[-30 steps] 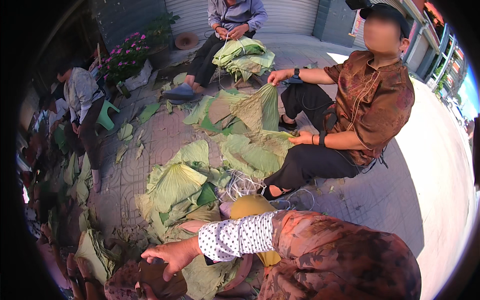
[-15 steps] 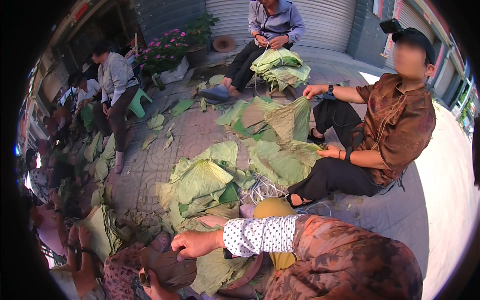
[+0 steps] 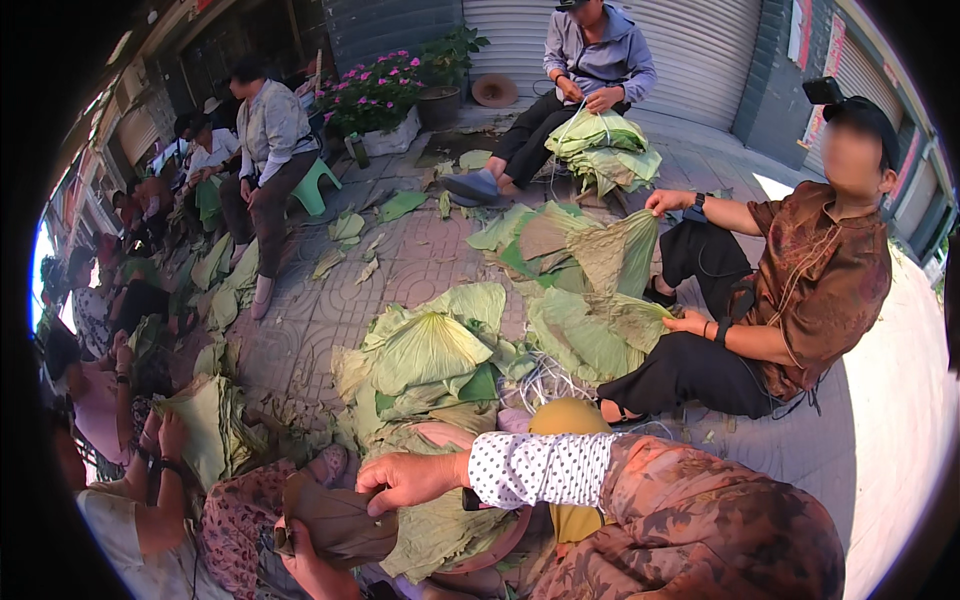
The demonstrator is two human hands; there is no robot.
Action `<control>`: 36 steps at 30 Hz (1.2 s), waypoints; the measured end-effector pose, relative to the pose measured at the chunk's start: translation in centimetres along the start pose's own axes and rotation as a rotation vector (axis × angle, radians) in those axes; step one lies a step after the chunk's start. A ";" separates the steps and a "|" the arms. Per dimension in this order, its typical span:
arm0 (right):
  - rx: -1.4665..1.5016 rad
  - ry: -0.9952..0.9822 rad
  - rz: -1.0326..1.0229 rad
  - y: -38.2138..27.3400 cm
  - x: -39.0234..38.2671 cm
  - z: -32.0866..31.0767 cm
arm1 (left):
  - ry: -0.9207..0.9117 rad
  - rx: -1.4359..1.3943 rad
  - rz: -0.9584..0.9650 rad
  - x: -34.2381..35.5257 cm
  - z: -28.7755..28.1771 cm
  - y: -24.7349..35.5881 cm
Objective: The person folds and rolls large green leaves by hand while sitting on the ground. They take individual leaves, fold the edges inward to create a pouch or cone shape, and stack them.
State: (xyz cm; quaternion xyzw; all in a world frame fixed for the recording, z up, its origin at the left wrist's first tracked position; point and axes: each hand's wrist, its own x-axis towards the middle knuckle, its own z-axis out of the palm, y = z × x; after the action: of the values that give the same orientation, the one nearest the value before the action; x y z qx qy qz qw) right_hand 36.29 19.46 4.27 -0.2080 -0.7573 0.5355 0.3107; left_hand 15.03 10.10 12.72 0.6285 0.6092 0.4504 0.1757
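Observation:
A brownish dried lotus leaf (image 3: 345, 530), folded over on itself, is between my two hands low in the view. My left hand (image 3: 318, 568) grips its lower left part, thumb up along it. Coming in from the right in a white dotted sleeve, my right hand (image 3: 412, 480) pinches the leaf's upper edge between thumb and fingers. A pale green leaf (image 3: 440, 535) lies just right of the brown one, over a pink rounded rim (image 3: 505, 545). Beyond my right hand is a heap of green and yellowish lotus leaves (image 3: 425, 350).
White string (image 3: 545, 385) lies tangled beside a yellow rounded thing (image 3: 570, 418). At right a seated person (image 3: 820, 270) handles leaves; at the back another (image 3: 600, 60) holds string over a leaf bundle (image 3: 605, 150). Several people sit at left, one holding leaves (image 3: 210, 425).
The surroundings have shifted rightward in the view as my head turned left. My hands keep their hold on the brown leaf, with only a slight shift of the right hand.

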 end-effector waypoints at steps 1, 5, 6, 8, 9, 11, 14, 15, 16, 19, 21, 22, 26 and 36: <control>0.001 -0.002 0.000 0.0 0.0 0.2 | 0.018 -0.312 -0.242 0.2 -0.2 0.3; 0.006 -0.057 -0.075 0.4 -0.2 0.9 | 0.078 -0.832 -0.367 0.3 0.3 -3.1; 0.038 -0.035 -0.033 0.6 -0.3 0.9 | 0.078 -0.832 -0.367 0.3 0.4 -3.4; 0.071 -0.015 0.010 0.1 -0.4 0.5 | 0.143 -0.869 -0.395 0.3 0.9 -2.8; 0.098 -0.020 0.034 -0.1 -0.5 0.1 | 0.143 -0.869 -0.395 0.2 1.0 -2.9; 0.131 -0.021 0.064 -0.5 -1.1 0.0 | 0.143 -0.899 -0.369 -0.3 1.0 -2.9; 0.291 -0.018 0.119 -0.4 -1.4 0.6 | 0.161 -0.881 -0.368 -1.1 0.9 -2.4; 0.257 0.026 0.137 -0.4 -1.4 0.9 | 0.164 -0.876 -0.374 -1.3 0.7 -2.2; 0.226 0.060 0.151 -0.4 -0.9 1.4 | 0.175 -0.854 -0.394 -1.5 0.2 -2.1; 0.162 0.090 0.160 1.3 0.3 2.3 | 0.226 -0.837 -0.398 -1.4 0.2 -2.1; 0.248 -0.001 0.160 2.2 1.0 3.3 | 0.201 -0.842 -0.390 -1.0 -0.5 -4.5; 0.289 -0.040 0.183 2.3 0.8 4.0 | 0.207 -0.867 -0.417 -0.9 -0.9 -5.9; 0.095 -0.148 0.309 4.3 0.9 7.4 | 0.175 -0.963 -0.413 -0.3 -1.8 -11.3; 0.092 0.120 0.407 10.1 0.7 12.5 | 0.229 -0.953 -0.500 -2.8 -5.2 -16.8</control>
State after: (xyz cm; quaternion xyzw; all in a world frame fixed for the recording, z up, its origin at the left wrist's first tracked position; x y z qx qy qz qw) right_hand 26.98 14.81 -7.97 -0.3737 -0.6545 0.6079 0.2500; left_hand 1.20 9.07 1.51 0.2623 0.4839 0.6865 0.4752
